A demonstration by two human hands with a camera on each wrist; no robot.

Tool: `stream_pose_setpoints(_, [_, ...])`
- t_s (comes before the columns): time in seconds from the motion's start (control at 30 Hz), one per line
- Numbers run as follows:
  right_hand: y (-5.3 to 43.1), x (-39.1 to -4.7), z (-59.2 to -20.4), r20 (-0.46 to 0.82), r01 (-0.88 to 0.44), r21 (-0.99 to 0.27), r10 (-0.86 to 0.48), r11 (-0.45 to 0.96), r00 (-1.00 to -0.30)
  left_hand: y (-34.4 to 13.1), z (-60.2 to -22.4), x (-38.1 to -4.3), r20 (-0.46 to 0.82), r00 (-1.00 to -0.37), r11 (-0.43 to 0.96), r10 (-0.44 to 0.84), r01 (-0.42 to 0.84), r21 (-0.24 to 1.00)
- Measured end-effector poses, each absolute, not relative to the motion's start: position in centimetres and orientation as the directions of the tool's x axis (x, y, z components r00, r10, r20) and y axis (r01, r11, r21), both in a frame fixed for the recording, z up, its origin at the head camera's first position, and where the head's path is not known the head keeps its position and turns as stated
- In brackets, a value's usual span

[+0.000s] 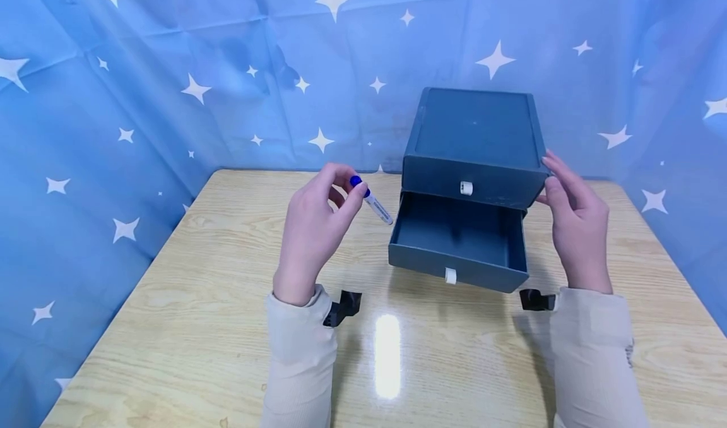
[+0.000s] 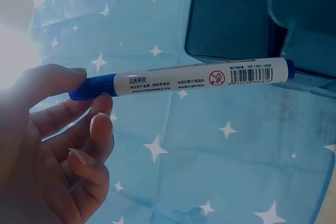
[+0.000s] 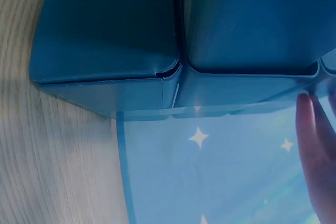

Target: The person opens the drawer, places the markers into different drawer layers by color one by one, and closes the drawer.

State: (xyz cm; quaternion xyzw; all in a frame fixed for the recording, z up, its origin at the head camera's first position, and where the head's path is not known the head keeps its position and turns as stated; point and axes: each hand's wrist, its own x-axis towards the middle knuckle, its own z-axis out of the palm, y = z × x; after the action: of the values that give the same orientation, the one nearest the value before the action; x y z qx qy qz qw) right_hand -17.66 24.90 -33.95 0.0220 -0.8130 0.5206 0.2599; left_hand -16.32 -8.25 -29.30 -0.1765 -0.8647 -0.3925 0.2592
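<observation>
My left hand (image 1: 318, 219) pinches a marker (image 1: 377, 208) by its blue cap, thumb on one side and fingertips on the other. The marker's white barrel (image 2: 199, 77) carries printed text and a barcode, and its far end points at the drawer unit. That dark blue two-drawer unit (image 1: 477, 128) stands at the back right of the table. Its lower drawer (image 1: 454, 261) is pulled out, and no object shows inside; the upper drawer (image 1: 431, 177) is closed. Against the unit's right side, near the top front corner, rest the fingers of my right hand (image 1: 579, 226), mostly straight.
The wooden table (image 1: 199, 327) fills the foreground. Behind it and to both sides hangs a blue curtain (image 1: 272, 49) with white stars. Each drawer has a small white pull, the upper pull (image 1: 466, 188) and the lower pull (image 1: 450, 276). Black camera mounts (image 1: 343, 308) sit at both wrists.
</observation>
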Motion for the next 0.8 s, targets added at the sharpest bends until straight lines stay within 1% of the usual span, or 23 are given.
stream_pose_setpoints(0.2, [25.1,-17.8,-34.1,0.441,-0.301,-0.835,0.235,0.460,-0.866,-8.2,-28.8,-15.7,0.585,-0.803,0.586,0.110,0.528,0.615])
stream_pose_setpoints(0.3, [25.5,-18.1,-34.5,0.431,-0.290,-0.841,0.241,0.457,-0.870,-8.2,-28.7,-15.6,0.568,-0.815,0.569,0.117,0.524,0.634])
stream_pose_setpoints(0.53, [25.4,-17.9,-34.5,0.437,-0.294,-0.836,0.238,0.464,-0.868,-8.1,-28.8,-15.5,0.452,-0.866,0.604,0.214,0.480,0.636])
stream_pose_setpoints(0.8, [25.0,-17.6,-34.0,0.433,-0.291,-0.839,0.240,0.460,-0.869,-8.0,-29.0,-15.8,0.346,-0.901,0.632,0.261,0.430,0.644])
